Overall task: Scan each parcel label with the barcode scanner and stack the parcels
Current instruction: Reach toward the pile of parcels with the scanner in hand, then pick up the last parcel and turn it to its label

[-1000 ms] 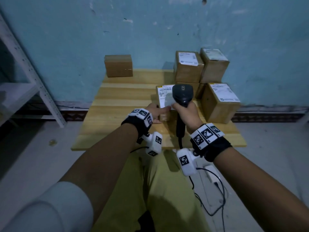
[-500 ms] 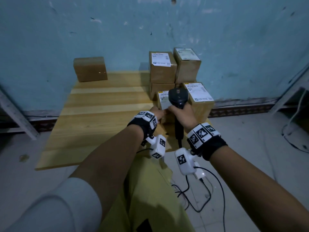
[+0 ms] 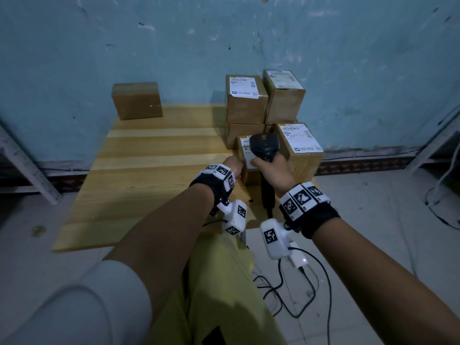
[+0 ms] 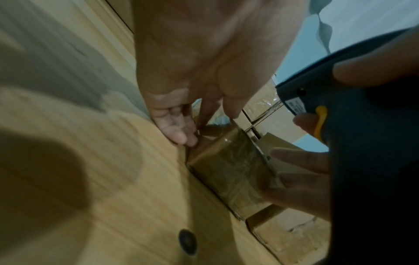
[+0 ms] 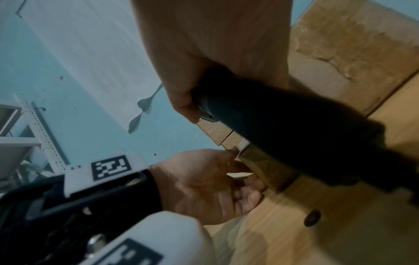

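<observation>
Seven parcels (image 3: 246, 100), one barcode scanner (image 3: 264, 145)

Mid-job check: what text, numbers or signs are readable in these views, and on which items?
No text reads clearly.
Parcel labels: print and barcodes too small and blurred.
Small parcel's label: partly hidden by the scanner, unreadable.
Scanner sticker: blurred.
Wristband tags: square black-and-white patterns, no words.

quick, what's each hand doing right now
Left hand: gripping the small parcel on the table.
Right hand: gripping the barcode scanner.
</observation>
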Demonstrator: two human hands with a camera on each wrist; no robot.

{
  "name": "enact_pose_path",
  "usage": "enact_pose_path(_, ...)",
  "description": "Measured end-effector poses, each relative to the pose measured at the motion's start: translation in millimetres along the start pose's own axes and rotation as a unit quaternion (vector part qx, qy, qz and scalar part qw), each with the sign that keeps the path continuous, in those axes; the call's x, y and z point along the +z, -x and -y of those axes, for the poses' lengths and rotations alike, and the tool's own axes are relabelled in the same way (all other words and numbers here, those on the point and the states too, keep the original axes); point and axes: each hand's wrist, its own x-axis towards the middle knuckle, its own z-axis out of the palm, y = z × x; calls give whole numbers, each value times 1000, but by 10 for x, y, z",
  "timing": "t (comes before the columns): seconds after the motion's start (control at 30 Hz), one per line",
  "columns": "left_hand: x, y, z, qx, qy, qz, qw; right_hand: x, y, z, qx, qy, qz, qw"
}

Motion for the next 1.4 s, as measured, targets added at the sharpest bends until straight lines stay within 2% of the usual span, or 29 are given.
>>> enact_pose_path(0.2,-43,3,60,27,-4,16,999,7,24,-29,1,10,10,1000)
enact_pose_path(0.3,-164,56,100,44,2,12,999,39,-6,-40,-5,55,-14,998)
enact_pose_path(0.47,-526,214,113,38,101,-28,994,97,74,164,-34,71,-54,995)
enact_pose_path(0.63,-935,420,209,31,120,-82,989,362,199,492,-72,67,-2,995)
enact_pose_path(0.93,-1895,636,438,33,146,-179,972,1104,166,955,-79,36,110,990)
enact_pose_path(1.1,-2382,700,445,41,147,-232,961,1354,45,1155,-73,39,126,989)
enact_pose_path(1.23,-2639,665,370,56,148,-243,957,1468,-129,1240,-72,39,142,986)
enact_pose_path(1.4,-2844,436,268,66,135,-227,962,1621,-478,1266,-61,21,167,984)
